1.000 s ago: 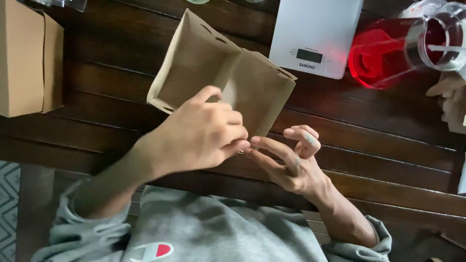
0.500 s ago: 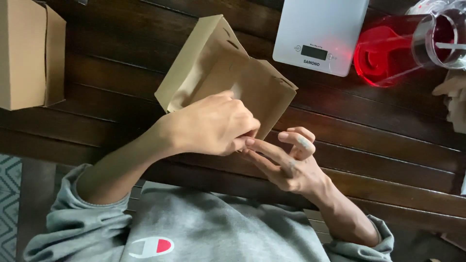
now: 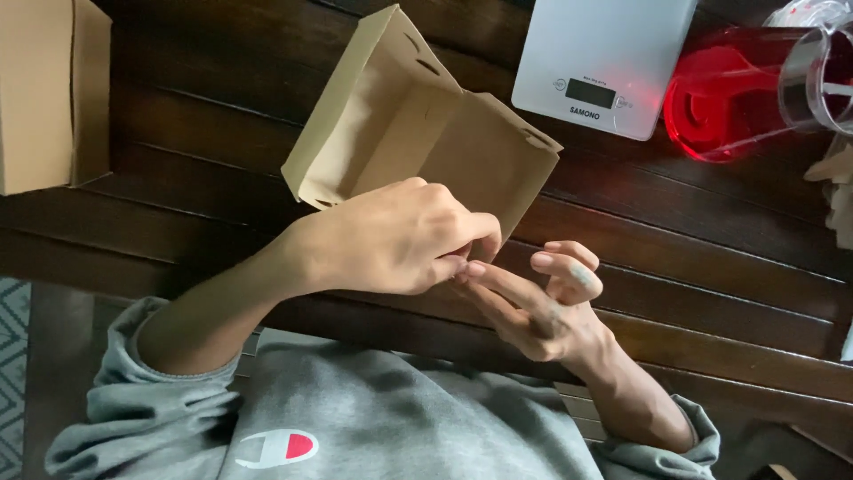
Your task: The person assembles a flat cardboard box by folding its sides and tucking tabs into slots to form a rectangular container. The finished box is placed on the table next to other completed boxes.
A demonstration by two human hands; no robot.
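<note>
An open brown cardboard box point(image 3: 418, 116) lies tilted on the dark wooden table point(image 3: 729, 267), its inside facing me. My left hand point(image 3: 391, 240) is curled in front of the box's near edge, with thumb and forefinger pinched together. They touch the forefinger tip of my right hand point(image 3: 542, 307), just below the box's near corner. Whether the left hand also grips the box edge is hidden. My right hand is palm up with fingers loosely spread and holds nothing. One of its fingers has a bluish mark.
A white digital kitchen scale point(image 3: 604, 53) sits behind the box. A clear jug with a red base point(image 3: 737, 98) lies at the back right. Another closed cardboard box point(image 3: 44, 98) stands at the far left. My grey sweatshirt point(image 3: 355, 418) fills the bottom.
The box has opened up and shows its inner walls. My left hand moved right along its near edge until its fingertips met my right forefinger. The right hand barely moved.
</note>
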